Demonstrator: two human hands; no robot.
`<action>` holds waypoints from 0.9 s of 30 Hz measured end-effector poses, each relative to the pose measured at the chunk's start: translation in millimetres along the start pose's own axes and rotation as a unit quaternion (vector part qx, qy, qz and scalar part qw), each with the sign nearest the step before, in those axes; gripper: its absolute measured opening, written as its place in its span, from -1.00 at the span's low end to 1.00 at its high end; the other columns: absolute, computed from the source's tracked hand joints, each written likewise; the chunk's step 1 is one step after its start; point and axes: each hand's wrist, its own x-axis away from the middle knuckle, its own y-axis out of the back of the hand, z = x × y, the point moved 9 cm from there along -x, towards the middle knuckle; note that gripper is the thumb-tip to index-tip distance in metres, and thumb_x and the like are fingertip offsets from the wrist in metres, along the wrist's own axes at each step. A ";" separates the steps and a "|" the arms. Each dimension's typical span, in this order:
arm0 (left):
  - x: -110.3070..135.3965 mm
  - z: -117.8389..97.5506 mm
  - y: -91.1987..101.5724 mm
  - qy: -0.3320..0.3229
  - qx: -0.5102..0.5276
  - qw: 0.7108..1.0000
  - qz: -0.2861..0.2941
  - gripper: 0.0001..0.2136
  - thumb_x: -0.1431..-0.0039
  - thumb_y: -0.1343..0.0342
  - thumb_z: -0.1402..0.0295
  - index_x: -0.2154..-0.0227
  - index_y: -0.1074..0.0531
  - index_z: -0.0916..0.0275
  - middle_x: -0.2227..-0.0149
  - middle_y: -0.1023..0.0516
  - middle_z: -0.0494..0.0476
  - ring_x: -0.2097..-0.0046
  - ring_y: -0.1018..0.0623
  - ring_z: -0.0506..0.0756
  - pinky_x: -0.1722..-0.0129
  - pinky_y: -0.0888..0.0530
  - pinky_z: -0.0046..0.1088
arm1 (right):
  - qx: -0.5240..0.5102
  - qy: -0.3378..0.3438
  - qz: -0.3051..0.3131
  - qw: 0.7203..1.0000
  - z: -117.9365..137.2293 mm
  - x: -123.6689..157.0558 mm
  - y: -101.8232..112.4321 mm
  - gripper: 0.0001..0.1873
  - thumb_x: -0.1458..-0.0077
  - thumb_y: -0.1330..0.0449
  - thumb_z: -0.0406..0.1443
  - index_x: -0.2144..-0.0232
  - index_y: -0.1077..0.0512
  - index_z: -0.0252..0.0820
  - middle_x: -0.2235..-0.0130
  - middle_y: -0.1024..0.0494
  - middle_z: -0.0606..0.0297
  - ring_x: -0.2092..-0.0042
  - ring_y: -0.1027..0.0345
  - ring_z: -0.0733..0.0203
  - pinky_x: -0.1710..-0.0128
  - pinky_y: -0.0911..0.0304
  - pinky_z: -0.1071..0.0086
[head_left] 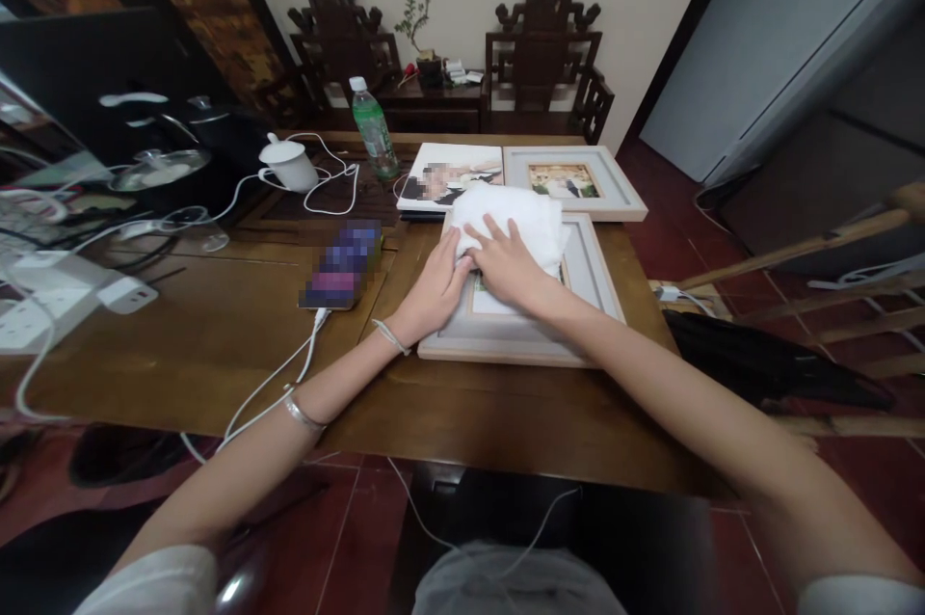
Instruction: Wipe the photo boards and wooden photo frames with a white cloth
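Observation:
A pale wooden picture frame [589,282] lies flat on the brown table [217,345] in front of me. A folded white cloth [531,215] rests on its upper half. My right hand [506,263] lies flat on the cloth with fingers stretched out, pressing it onto the frame's glass. My left hand [434,292] rests on the frame's left edge, fingers curled at the cloth's near corner. A thin bracelet and a cord circle my left wrist.
A second framed picture [614,181] and a photo print [452,176] lie behind. A phone [343,268] on a white cable, a white kettle [289,164] and a green bottle [374,125] stand left. Power strips [43,292] sit far left; dark chairs line the wall.

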 end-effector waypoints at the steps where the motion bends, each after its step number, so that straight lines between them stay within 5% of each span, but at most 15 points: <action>1: 0.2 0.6 -0.2 0.001 -0.002 1.000 0.003 -0.36 -0.35 0.34 0.02 -0.28 0.00 0.46 -0.34 -0.02 0.47 -0.36 -0.04 0.18 -0.33 0.01 -0.15 | 0.000 0.000 0.000 1.000 2.7 1.9 0.7 -0.54 -0.21 0.12 -0.47 -0.09 -0.38 -0.34 -0.32 -0.11 0.03 -0.33 0.16 -0.27 -0.22 0.12 -0.27; 9: 1.5 0.5 -4.2 0.000 -0.047 0.998 0.033 -0.41 -0.37 0.39 0.10 -0.26 -0.05 0.46 -0.32 -0.09 0.44 -0.36 -0.03 0.23 -0.32 -0.03 -0.08 | -0.073 0.100 0.057 0.991 46.8 88.1 13.0 -0.58 -0.02 -0.04 -0.54 0.10 -0.51 -0.27 -0.31 -0.15 0.07 -0.33 0.11 -0.15 -0.25 0.06 -0.14; 15: 2.7 -2.2 -11.1 -0.031 -0.125 0.990 0.058 -0.47 -0.35 0.26 0.20 -0.19 -0.15 0.55 -0.28 -0.15 0.51 -0.36 -0.04 0.29 -0.31 -0.05 -0.04 | -0.057 0.027 0.111 0.992 10.1 143.1 28.0 -0.48 0.08 -0.02 -0.59 0.10 -0.51 -0.22 -0.27 -0.23 0.17 -0.32 0.05 -0.16 -0.22 0.00 -0.16; 19: 2.8 -1.1 -11.2 -0.042 -0.122 0.990 0.048 -0.52 -0.33 0.23 0.31 -0.16 -0.18 0.58 -0.26 -0.18 0.53 -0.35 -0.07 0.29 -0.32 -0.06 -0.07 | -0.027 0.014 0.109 0.994 12.5 139.1 30.8 -0.55 0.04 -0.04 -0.56 0.13 -0.53 -0.24 -0.23 -0.30 0.11 -0.28 -0.03 -0.22 -0.18 -0.05 -0.19; 27: 2.4 3.5 -7.2 -0.051 -0.087 0.994 0.044 -0.55 -0.25 0.18 0.43 -0.19 -0.16 0.44 -0.25 -0.21 0.45 -0.34 -0.10 0.27 -0.29 -0.14 0.00 | -0.018 0.064 0.040 0.997 78.5 86.8 22.3 -0.67 -0.19 0.00 -0.43 0.16 -0.55 -0.28 -0.21 -0.30 -0.06 -0.26 -0.09 -0.21 -0.17 -0.08 -0.14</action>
